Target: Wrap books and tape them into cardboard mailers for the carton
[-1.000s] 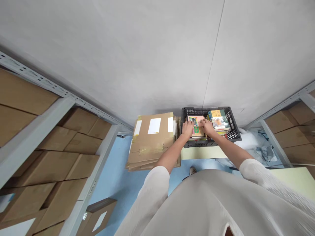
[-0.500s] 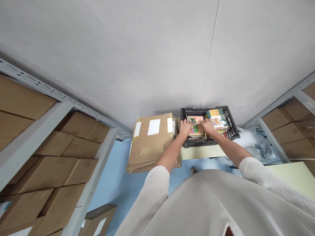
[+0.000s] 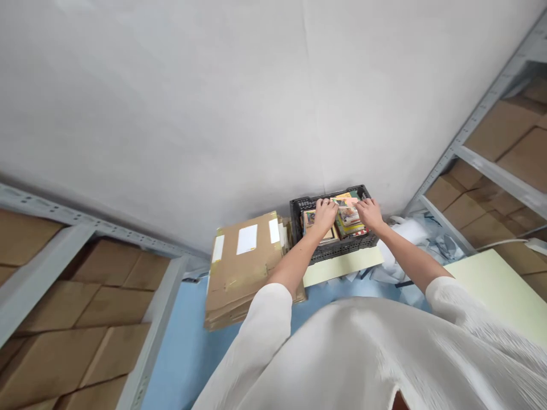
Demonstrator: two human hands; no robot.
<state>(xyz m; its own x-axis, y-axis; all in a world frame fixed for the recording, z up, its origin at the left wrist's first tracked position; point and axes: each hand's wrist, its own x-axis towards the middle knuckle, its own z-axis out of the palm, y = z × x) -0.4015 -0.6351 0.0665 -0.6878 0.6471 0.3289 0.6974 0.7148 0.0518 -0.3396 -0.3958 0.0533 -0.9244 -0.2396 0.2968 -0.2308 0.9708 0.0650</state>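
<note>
In the head view, the book (image 3: pixel 352 201) under handling is small and mostly pink on its visible face, with some colored print toward its left part; finer detail is blurred, and no title can be read. It is located above the right-hand book pile (image 3: pixel 349 216) inside a black plastic crate (image 3: pixel 342 249). The left hand (image 3: pixel 325 213) has its fingers curled over the book's left edge, and the right hand (image 3: pixel 370 214) is closed on its right edge, so the book is gripped between the two. The right-hand book pile presents an illustrated cover, with yellow and red edges toward the front. The left-hand book pile (image 3: pixel 309 219), partly covered by the left hand, lies low in the crate's left part. As to edges, the crate has perforated walls and stands on a pale yellow tabletop (image 3: pixel 342 267), whose front strip is bare. The crate's back rim is near the grey wall (image 3: pixel 265 114); its left end is just beside a stack of flattened cardboard (image 3: pixel 237 250) bearing white labels. White plastic wrapping (image 3: pixel 405 239) is heaped near its right end. Room is open above the crate, and blue floor (image 3: pixel 182 336) shows between the cardboard and the left shelving rack (image 3: pixel 160 310); the right shelving rack (image 3: pixel 448 225) stands well apart from the right hand
</note>
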